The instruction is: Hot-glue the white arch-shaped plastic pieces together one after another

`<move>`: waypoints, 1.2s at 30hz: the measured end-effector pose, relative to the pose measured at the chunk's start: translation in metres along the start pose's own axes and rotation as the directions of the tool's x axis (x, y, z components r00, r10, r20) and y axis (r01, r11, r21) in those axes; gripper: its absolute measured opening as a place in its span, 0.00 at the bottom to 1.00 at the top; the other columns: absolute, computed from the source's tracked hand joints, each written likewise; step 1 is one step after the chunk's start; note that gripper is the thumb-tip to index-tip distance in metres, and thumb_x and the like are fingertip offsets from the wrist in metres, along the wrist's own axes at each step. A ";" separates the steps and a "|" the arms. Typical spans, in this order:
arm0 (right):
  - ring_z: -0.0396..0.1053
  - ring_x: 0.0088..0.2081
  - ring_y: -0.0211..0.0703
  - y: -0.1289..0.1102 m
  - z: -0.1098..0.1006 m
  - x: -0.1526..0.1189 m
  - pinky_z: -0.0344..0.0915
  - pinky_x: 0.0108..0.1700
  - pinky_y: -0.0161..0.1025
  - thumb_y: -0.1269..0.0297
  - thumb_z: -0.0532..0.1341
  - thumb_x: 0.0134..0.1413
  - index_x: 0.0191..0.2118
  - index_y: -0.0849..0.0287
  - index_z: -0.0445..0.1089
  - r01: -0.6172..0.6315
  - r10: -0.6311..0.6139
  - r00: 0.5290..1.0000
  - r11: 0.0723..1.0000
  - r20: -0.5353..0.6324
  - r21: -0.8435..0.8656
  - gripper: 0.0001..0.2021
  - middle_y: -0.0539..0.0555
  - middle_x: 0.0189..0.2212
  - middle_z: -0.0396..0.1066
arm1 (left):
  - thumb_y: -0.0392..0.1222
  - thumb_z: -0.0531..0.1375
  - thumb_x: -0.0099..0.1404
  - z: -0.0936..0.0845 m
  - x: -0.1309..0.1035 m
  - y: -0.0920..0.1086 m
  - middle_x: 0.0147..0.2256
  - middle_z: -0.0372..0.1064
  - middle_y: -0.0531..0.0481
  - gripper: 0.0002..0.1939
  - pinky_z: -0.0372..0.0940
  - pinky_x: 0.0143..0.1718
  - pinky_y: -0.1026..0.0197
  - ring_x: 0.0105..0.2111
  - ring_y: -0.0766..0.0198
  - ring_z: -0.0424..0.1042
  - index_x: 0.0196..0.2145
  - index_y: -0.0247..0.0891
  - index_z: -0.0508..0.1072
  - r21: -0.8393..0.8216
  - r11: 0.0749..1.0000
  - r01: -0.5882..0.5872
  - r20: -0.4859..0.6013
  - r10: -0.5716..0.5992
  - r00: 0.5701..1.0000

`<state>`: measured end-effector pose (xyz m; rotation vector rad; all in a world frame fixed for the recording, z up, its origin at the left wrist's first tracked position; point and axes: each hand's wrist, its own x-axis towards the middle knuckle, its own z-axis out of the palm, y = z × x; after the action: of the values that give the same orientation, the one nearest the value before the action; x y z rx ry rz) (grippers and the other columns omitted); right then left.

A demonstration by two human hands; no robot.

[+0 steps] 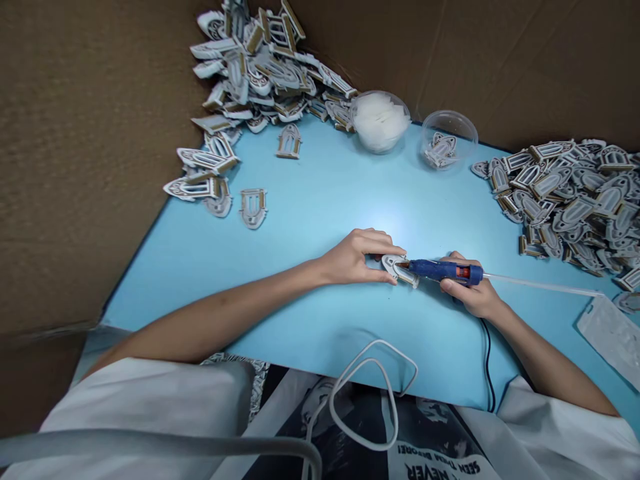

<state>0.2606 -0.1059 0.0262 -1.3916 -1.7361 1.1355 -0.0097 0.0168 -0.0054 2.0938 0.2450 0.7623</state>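
Observation:
Near the middle of the blue table, my left hand (363,257) pinches a small white arched window piece (401,271) by its edge, between thumb and fingers. My right hand (470,290) is wrapped round a dark blue glue gun (440,270), which points left. The gun's nozzle is over the face of the piece; whether it touches cannot be made out. A long clear glue stick (543,285) sticks out of the gun's back end, and a black cord hangs below my right hand.
Piles of window pieces lie at the back left (270,73) and right (575,200). Between them stand a tub of white pieces (380,123) and a clear tub (450,137). A plastic bag (613,337) lies at right; a white cable (350,373) loops in front. Cardboard walls (375,47) surround the table.

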 end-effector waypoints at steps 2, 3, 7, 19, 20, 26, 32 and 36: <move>0.59 0.29 0.45 0.000 0.000 0.000 0.56 0.33 0.43 0.38 0.61 0.66 0.28 0.54 0.70 0.001 -0.001 1.000 1.000 0.000 0.001 0.25 0.51 0.25 0.65 | 0.59 0.70 0.68 0.000 0.000 0.000 0.34 0.79 0.44 0.25 0.67 0.37 0.57 0.33 0.61 0.75 0.51 0.35 0.83 0.001 1.000 0.000 0.002 0.000 1.000; 0.59 0.29 0.45 0.000 0.000 0.000 0.56 0.33 0.43 0.38 0.61 0.66 0.28 0.54 0.70 -0.002 0.002 1.000 1.000 0.002 0.001 0.25 0.51 0.24 0.65 | 0.59 0.70 0.68 -0.001 0.000 0.001 0.34 0.79 0.44 0.25 0.67 0.37 0.57 0.33 0.61 0.75 0.51 0.36 0.83 0.001 1.000 0.004 0.003 -0.004 1.000; 0.59 0.29 0.45 0.000 0.000 0.000 0.57 0.33 0.43 0.40 0.62 0.66 0.28 0.54 0.70 -0.012 0.012 1.000 1.000 0.013 -0.006 0.23 0.51 0.24 0.65 | 0.59 0.71 0.67 -0.001 0.000 0.001 0.34 0.80 0.44 0.24 0.68 0.37 0.57 0.33 0.61 0.75 0.51 0.37 0.83 -0.004 1.000 0.024 0.004 -0.024 1.000; 0.59 0.29 0.46 -0.002 0.000 0.000 0.57 0.32 0.43 0.40 0.63 0.65 0.29 0.54 0.72 -0.007 0.007 1.000 1.000 -0.004 0.007 0.23 0.51 0.24 0.66 | 0.59 0.71 0.66 -0.001 0.000 0.002 0.34 0.79 0.45 0.24 0.68 0.37 0.57 0.32 0.61 0.74 0.50 0.38 0.84 -0.012 0.999 0.048 0.010 -0.047 0.999; 0.59 0.29 0.46 -0.002 0.000 0.000 0.57 0.32 0.43 0.39 0.63 0.65 0.29 0.54 0.72 -0.011 0.011 1.000 1.000 -0.007 0.009 0.23 0.51 0.24 0.66 | 0.59 0.71 0.66 -0.001 0.001 0.002 0.33 0.79 0.45 0.24 0.68 0.37 0.57 0.32 0.61 0.74 0.50 0.38 0.84 -0.011 0.998 0.055 0.010 -0.055 0.998; 0.60 0.29 0.45 0.000 0.001 0.000 0.57 0.32 0.43 0.37 0.63 0.64 0.28 0.54 0.71 -0.019 0.019 1.000 1.000 -0.013 0.021 0.25 0.51 0.24 0.65 | 0.60 0.71 0.66 -0.001 0.001 0.002 0.33 0.80 0.45 0.24 0.68 0.37 0.57 0.32 0.61 0.74 0.49 0.39 0.84 -0.012 0.997 0.074 0.012 -0.074 0.997; 0.60 0.29 0.46 0.002 0.002 -0.001 0.56 0.32 0.43 0.40 0.63 0.66 0.29 0.54 0.72 0.008 -0.008 1.000 1.000 -0.020 0.023 0.23 0.51 0.24 0.65 | 0.60 0.71 0.66 -0.001 0.001 0.002 0.33 0.80 0.45 0.23 0.68 0.37 0.57 0.32 0.61 0.74 0.49 0.39 0.84 -0.011 0.997 0.071 0.012 -0.071 0.997; 0.60 0.30 0.46 0.000 0.001 0.000 0.57 0.32 0.43 0.39 0.63 0.65 0.27 0.54 0.70 -0.018 0.018 1.000 1.000 -0.007 0.010 0.24 0.51 0.23 0.64 | 0.60 0.71 0.67 -0.001 0.000 0.001 0.34 0.80 0.44 0.24 0.67 0.36 0.57 0.32 0.61 0.74 0.50 0.38 0.84 -0.008 0.999 0.044 0.007 -0.044 0.999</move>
<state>0.2597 -0.1064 0.0259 -1.4062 -1.7143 1.1454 -0.0101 0.0171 -0.0041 2.0761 0.2823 0.7284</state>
